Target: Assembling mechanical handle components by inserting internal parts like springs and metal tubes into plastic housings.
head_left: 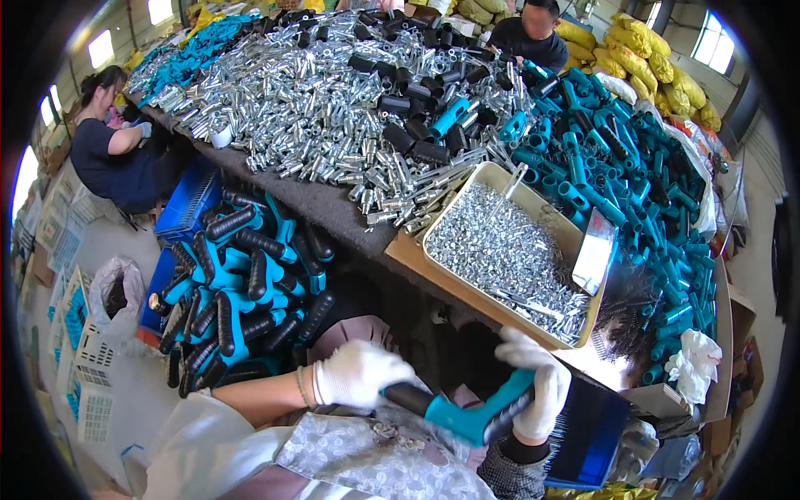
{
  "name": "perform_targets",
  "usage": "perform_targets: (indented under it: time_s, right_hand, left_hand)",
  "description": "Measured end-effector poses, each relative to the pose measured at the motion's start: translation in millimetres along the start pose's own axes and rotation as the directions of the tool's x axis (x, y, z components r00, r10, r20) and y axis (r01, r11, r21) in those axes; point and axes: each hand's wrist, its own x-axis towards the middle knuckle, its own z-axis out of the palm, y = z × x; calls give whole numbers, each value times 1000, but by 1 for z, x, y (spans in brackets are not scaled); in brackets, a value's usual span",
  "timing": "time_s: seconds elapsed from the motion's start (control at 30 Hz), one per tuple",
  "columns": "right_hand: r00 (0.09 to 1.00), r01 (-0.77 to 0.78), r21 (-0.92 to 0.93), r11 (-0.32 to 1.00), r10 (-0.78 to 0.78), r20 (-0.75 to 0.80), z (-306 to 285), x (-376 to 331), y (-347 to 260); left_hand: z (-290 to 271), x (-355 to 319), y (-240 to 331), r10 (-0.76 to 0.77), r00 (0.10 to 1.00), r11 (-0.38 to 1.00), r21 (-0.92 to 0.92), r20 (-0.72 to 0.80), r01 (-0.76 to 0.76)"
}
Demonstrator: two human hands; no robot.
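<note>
Metal sleeves (333, 108) and teal handles (633, 167) bury the table (325, 208). A screw tray (500, 250) blocks its near edge. Finished grips (242, 283) fill the left side; open room remains only above the lap.

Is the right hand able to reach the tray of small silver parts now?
Probably not at once: the right hand grips the teal handle together with the left hand. The tray lies just beyond it, uncovered, with nothing between.
</note>
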Motion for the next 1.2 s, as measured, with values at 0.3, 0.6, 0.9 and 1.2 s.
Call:
perform_targets:
  time_s: [0.3, 0.6, 0.9, 1.2]
  right_hand:
    - [974, -220, -343, 913, 227, -20, 1, -3, 6]
    - [357, -890, 108, 444, 530, 769, 13, -10, 44]
    - [713, -686, 306, 660, 526, 463, 26, -11, 47]
    - [726, -616, 160, 771, 477, 496, 50, -22, 42]
  left_hand:
    - [0, 8, -14, -96, 980, 990, 89, -177, 113]
    - [-34, 68, -2, 306, 951, 850, 460, -34, -257]
    - [-81, 95, -112, -337, 807, 726, 412, -486, 551]
    - [-93, 130, -140, -426, 881, 730, 497, -206, 469]
